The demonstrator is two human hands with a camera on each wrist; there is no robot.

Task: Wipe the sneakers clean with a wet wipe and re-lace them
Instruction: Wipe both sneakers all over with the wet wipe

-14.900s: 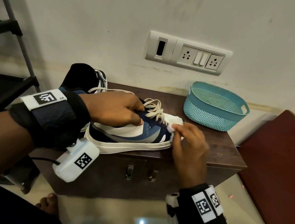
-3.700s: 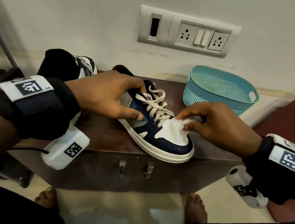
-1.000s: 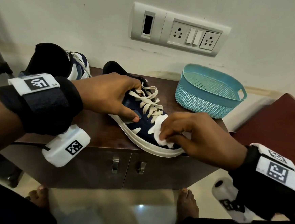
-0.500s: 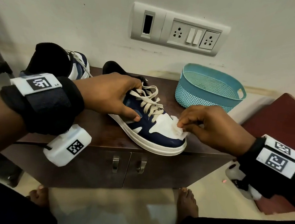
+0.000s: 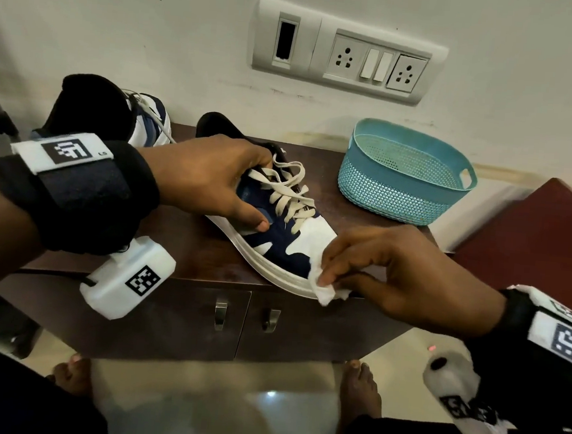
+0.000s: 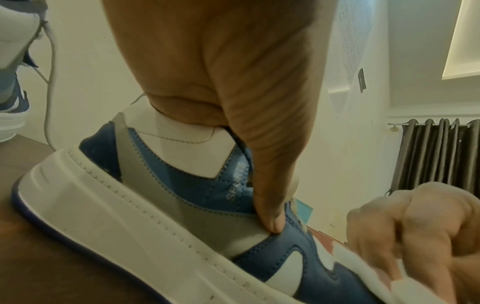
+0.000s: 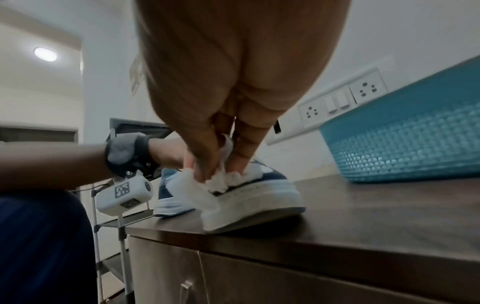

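Observation:
A navy, blue and white sneaker [image 5: 276, 240] with cream laces [image 5: 289, 196] lies on the brown cabinet top [image 5: 186, 243], toe toward me. My left hand [image 5: 219, 180] grips its upper around the collar, thumb [image 6: 270, 216] pressed on the side panel. My right hand [image 5: 377, 261] pinches a crumpled white wet wipe [image 5: 323, 285] against the toe and sole edge; in the right wrist view the wipe [image 7: 218, 176] bunches between thumb and fingers. The second sneaker [image 5: 142, 116] stands at the back left by the wall.
A teal mesh basket [image 5: 404, 178] sits on the cabinet's back right. A switch and socket panel [image 5: 345, 57] is on the wall above. Two drawer handles [image 5: 246, 316] face me below the top, and a dark red surface [image 5: 546, 244] lies to the right. My bare feet are on the floor.
My right hand has swept the wipe from the white toe cap down to the front sole edge. The left hand keeps its grip and the sneaker has barely shifted.

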